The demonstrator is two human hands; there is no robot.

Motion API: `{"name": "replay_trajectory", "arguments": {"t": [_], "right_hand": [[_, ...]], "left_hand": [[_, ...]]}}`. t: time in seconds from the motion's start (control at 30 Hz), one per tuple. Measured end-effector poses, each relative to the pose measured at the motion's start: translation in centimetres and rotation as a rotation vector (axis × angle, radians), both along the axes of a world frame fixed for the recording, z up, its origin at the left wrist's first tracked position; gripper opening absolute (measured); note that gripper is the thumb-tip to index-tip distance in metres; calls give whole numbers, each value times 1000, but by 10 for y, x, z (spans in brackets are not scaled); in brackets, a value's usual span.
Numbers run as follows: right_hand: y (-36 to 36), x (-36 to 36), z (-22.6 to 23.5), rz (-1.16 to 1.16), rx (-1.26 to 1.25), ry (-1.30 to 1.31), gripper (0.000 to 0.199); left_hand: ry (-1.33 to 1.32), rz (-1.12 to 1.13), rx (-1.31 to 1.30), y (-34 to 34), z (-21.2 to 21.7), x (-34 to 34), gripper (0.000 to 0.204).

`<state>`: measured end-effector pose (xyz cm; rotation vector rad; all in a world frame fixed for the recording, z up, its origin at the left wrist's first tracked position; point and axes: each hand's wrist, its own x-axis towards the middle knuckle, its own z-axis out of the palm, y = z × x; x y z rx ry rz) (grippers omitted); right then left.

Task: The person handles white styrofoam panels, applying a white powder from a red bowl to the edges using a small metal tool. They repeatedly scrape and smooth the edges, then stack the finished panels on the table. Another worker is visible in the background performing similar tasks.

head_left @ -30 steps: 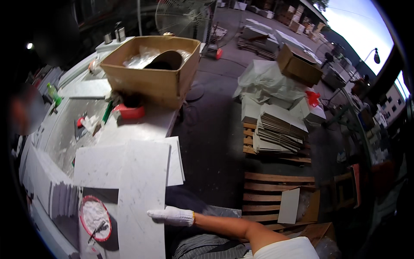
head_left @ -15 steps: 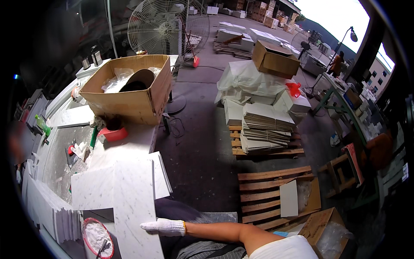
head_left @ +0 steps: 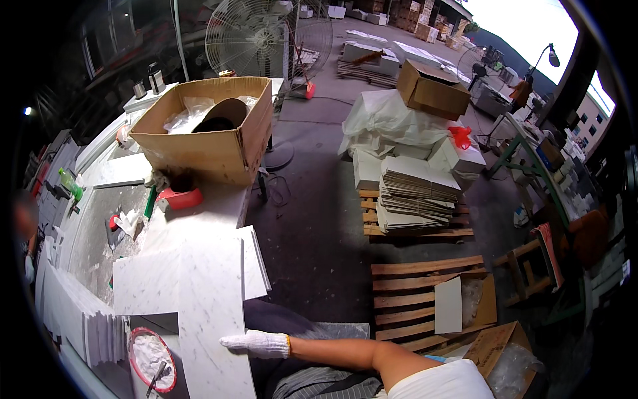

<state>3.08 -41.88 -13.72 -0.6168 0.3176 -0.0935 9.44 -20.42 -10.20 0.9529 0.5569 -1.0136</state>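
In a white knitted glove, my right hand [head_left: 258,344] grips the right edge of a long white marble slab [head_left: 211,292] with grey veins. Its fingertips rest over the slab's near part, and the underside of the grip is hidden. This slab lies across another marble slab [head_left: 146,282], with more slabs [head_left: 256,266] showing to its right. Left of the near end stands a red-rimmed basin [head_left: 131,356] of white paste or powder, with a dark-handled tool [head_left: 157,378] in it. My left hand is out of view.
A large open carton [head_left: 199,156] sits on the bench beyond a red container [head_left: 181,199]. Thin slabs [head_left: 76,312] stand upright at the left. Across the aisle are a wooden pallet [head_left: 405,304], stacked flat cardboard [head_left: 419,199] and a caged fan [head_left: 256,43]. Another person [head_left: 26,216] is blurred at the left rim.
The whole view has shifted slightly, moving most things a little to the right. My right hand stays at the slab's edge.
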Motion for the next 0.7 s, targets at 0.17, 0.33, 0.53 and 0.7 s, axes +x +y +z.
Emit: {"name": "replay_trajectory", "arguments": {"t": [0.17, 0.33, 0.53, 0.7], "right_hand": [[0, 2, -5, 32, -31, 29, 45], [-2, -2, 12, 40, -12, 62, 39], [0, -2, -7, 6, 53, -9, 33], [-5, -10, 8, -9, -14, 59, 39]], "left_hand": [[-6, 4, 1, 3, -1, -1, 58], [-14, 9, -7, 7, -1, -4, 58], [-23, 34, -15, 18, -3, -9, 57], [-61, 114, -57, 50, -5, -13, 57]]}}
